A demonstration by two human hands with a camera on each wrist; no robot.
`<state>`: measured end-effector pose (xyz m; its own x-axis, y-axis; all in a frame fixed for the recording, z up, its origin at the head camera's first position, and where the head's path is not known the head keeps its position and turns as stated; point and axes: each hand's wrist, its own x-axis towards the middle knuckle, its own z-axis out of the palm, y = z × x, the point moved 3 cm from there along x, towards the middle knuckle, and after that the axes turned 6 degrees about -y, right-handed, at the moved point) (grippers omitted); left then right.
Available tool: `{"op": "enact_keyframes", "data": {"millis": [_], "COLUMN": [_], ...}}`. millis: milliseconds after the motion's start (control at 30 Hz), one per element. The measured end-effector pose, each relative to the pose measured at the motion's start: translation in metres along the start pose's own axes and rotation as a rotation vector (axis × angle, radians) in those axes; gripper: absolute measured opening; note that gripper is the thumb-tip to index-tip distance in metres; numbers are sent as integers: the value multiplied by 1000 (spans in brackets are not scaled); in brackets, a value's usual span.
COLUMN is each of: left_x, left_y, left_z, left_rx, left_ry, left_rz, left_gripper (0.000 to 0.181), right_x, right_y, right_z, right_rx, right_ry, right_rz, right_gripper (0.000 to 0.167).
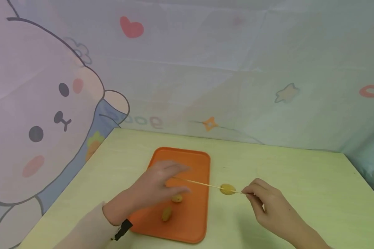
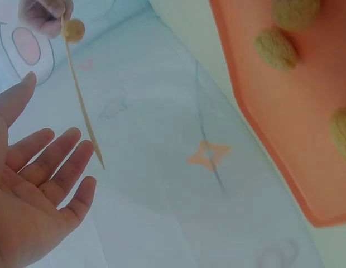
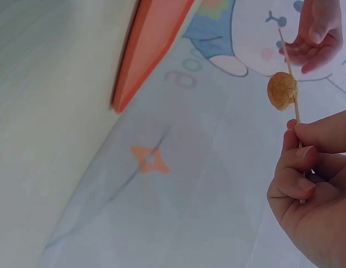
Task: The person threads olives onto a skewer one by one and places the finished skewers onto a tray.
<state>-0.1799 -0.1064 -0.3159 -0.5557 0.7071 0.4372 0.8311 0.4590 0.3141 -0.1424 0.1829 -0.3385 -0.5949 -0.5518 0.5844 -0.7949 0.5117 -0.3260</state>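
Gently hold the thin pale wooden stick [image 2: 83, 108] steady, right hand [image 1: 269, 208] pinching it, left hand [image 1: 154, 187] with fingers spread, so the round yellow lump [image 1: 227, 191] won't slip.

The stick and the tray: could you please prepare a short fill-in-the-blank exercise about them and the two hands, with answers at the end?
1. The number of yellowish lumps on the stick gripped by the right hand is ____.
2. The left hand, near the stick, holds ____.
3. The colour of the tray is ____.
4. In the left wrist view, the lumps at least partly showing in the tray number ____.
Missing words: one; nothing; orange; three.
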Motion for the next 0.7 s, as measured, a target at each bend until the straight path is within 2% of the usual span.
{"op": "enact_keyframes", "data": {"millis": [133,267,300,400,467,633,700], "left_x": [-11,-22,-25,-33,-38,-52,-57], "left_y": [-9,-17,-19,-24,-28,-40,-45], "left_z": [-7,-8,-7,-5,-2,6,10], "left_rx": [15,-17,-26,-35,-41,-57,-64], "left_ry": [31,3,-9,-41,-66,-128,-145], "left_rz": [-38,-127,-147,-201,-237,-319,-336], "left_gripper": [54,54,54,52,50,47,46], "right_x": [-12,-23,-26,-33,-36,-45,-47], "right_y": [7,13,14,17,17,18,19], "right_z": [-11,-20,-23,-28,-31,-37,-38], "right_rx": [-16,-42,-49,-69,-88,-127,-130], "right_ry": [30,59,67,83,84,79,77], "right_rz": [6,10,11,22,37,79,96], "right_gripper": [42,15,14,33,35,36,30]}}
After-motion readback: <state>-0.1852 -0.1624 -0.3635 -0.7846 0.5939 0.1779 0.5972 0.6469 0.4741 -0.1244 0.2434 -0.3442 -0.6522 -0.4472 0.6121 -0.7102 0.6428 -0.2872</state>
